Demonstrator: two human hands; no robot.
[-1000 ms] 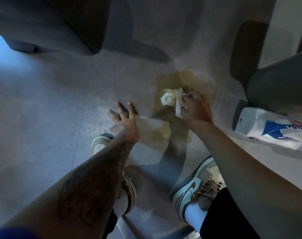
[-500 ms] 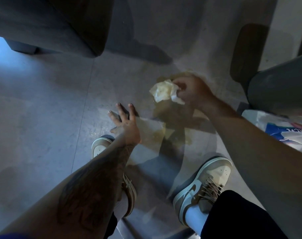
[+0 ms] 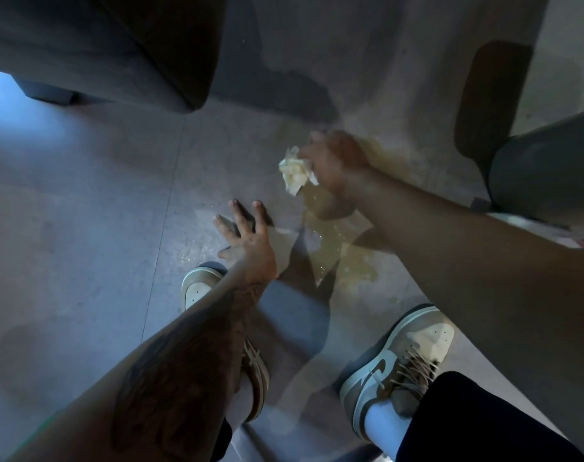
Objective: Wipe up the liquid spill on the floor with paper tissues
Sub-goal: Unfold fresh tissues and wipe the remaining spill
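A yellowish liquid spill (image 3: 337, 248) spreads over the grey floor in the middle of the view. My right hand (image 3: 337, 161) grips a crumpled, stained wad of paper tissue (image 3: 295, 171) at the far edge of the spill; the hand is blurred. My left hand (image 3: 247, 235) rests flat on the floor with fingers spread, just left of the spill, beside a dull wiped patch.
My two grey sneakers (image 3: 397, 361) (image 3: 200, 288) stand on the floor near the spill. A dark sofa (image 3: 100, 51) fills the upper left. A grey seat (image 3: 547, 168) and a dark leg (image 3: 490, 95) stand at the right, with a tissue pack (image 3: 583, 241) partly hidden behind my right arm.
My right hand swept the tissue wad from the middle of the spill up and left to its far edge. My left hand stayed planted on the floor.
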